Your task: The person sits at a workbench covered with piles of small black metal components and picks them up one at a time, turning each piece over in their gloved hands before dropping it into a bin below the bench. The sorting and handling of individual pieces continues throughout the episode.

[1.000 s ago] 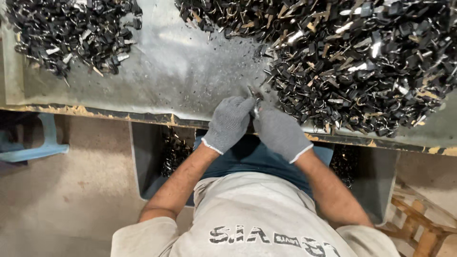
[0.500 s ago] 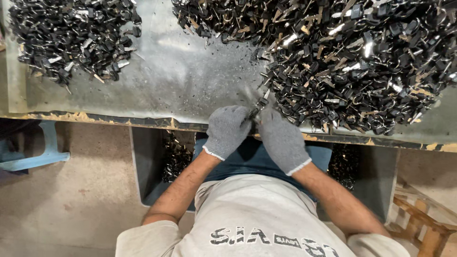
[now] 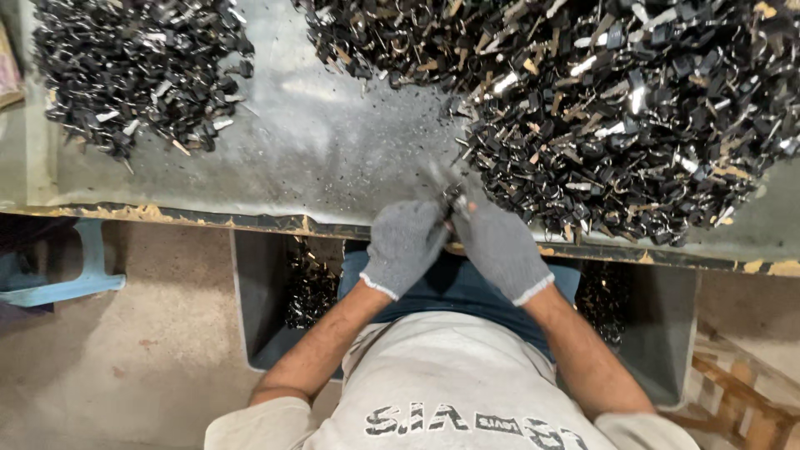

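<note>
I count two heaps of small black and silver metal clips on my grey metal table (image 3: pixel 333 158): a smaller heap (image 3: pixel 137 71) and a far bigger heap (image 3: pixel 608 108). My two hands wear two grey knit gloves.

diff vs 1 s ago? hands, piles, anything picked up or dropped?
Little changed. The left hand in a grey knit glove and the right hand in a grey knit glove stay pressed together at the edge of the grey metal table, working a small dark metal piece between the fingertips; they shifted only slightly. Nothing visibly picked up or dropped. The big heap of dark metal clips and the smaller heap look unchanged.
</note>
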The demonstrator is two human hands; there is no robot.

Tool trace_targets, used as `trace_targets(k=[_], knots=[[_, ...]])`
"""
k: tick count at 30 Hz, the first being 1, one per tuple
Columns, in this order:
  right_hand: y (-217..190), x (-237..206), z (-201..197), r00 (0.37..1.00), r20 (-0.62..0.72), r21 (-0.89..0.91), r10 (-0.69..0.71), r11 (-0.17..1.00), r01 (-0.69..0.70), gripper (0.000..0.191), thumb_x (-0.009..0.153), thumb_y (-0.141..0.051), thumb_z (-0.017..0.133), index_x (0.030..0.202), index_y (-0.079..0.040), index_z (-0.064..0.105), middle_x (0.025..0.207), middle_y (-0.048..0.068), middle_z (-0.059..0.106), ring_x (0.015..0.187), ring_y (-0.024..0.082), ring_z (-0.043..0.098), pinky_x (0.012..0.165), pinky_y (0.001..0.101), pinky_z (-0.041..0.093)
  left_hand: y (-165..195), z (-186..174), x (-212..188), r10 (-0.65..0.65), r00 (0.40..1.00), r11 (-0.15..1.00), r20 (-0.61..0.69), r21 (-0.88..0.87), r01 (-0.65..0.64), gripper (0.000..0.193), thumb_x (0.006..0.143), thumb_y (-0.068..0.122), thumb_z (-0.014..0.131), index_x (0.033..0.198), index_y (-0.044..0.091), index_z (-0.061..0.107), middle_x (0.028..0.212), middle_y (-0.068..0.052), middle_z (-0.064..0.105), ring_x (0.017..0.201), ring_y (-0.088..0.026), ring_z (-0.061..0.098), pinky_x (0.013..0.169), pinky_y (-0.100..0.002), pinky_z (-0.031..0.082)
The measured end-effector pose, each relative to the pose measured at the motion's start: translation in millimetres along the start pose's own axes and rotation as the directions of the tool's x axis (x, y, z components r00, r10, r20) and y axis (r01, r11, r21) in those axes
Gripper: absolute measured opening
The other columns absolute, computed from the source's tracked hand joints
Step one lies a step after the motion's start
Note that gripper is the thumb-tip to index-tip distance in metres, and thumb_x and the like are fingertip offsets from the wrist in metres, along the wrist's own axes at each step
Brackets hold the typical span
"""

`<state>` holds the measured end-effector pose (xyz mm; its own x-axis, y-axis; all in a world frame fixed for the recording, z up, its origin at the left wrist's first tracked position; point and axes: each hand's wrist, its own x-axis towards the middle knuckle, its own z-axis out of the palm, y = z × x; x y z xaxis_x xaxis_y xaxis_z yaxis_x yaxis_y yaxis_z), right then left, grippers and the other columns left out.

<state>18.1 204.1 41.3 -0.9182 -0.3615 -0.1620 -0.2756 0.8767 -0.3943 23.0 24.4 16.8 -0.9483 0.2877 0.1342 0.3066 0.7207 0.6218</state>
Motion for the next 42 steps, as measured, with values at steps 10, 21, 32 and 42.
trace_targets(k=[10, 21, 32, 42], knots=[[-1, -14, 6, 0.991, 0.003, -0.001, -0.134, 0.991, 0.134, 0.025, 0.094, -0.024, 0.067, 0.108, -0.004, 0.060, 0.085, 0.020, 0.072, 0.077, 0.039, 0.072, 0.066, 0.0483, 0.059, -17, -17, 49, 0.329, 0.944, 0.943, -0.004, -0.050, -0.329, 0.040, 0.082, 0.004, 0.067, 0.122, 0.006, 0.064, 0.124, -0.017, 0.070, 0.119, -0.037, 0.066, 0.102, -0.047, 0.051], [-3, -7, -4, 0.969, 0.117, 0.122, 0.217, 0.965, -0.231, 0.033, 0.101, -0.022, 0.059, 0.119, 0.005, 0.052, 0.080, 0.024, 0.070, 0.074, 0.042, 0.071, 0.065, 0.0532, 0.057, -10, -8, 20, 0.002, 0.998, 0.998, 0.064, 0.066, -0.006, 0.037, 0.082, 0.017, 0.076, 0.116, 0.009, 0.064, 0.102, -0.012, 0.068, 0.101, -0.034, 0.065, 0.085, -0.049, 0.051], [-16, 6, 16, 0.993, -0.084, -0.261, 0.081, 0.960, -0.100, 0.040, 0.092, -0.014, 0.057, 0.127, 0.006, 0.057, 0.073, 0.017, 0.071, 0.058, 0.029, 0.072, 0.043, 0.0388, 0.057, -27, 14, 8, 0.114, 0.993, 0.989, -0.010, 0.097, -0.113, 0.018, 0.088, 0.008, 0.067, 0.107, 0.008, 0.067, 0.096, -0.012, 0.069, 0.095, -0.035, 0.067, 0.087, -0.048, 0.053], [2, 1, 9, 0.990, 0.107, 0.074, 0.096, 0.992, -0.104, 0.048, 0.100, -0.023, 0.058, 0.138, 0.004, 0.049, 0.074, 0.018, 0.071, 0.064, 0.036, 0.071, 0.054, 0.0472, 0.058, -22, -11, 14, -0.020, 1.000, 0.995, 0.012, 0.103, 0.018, 0.023, 0.090, 0.022, 0.071, 0.111, 0.013, 0.070, 0.096, -0.011, 0.072, 0.087, -0.029, 0.070, 0.079, -0.043, 0.055]])
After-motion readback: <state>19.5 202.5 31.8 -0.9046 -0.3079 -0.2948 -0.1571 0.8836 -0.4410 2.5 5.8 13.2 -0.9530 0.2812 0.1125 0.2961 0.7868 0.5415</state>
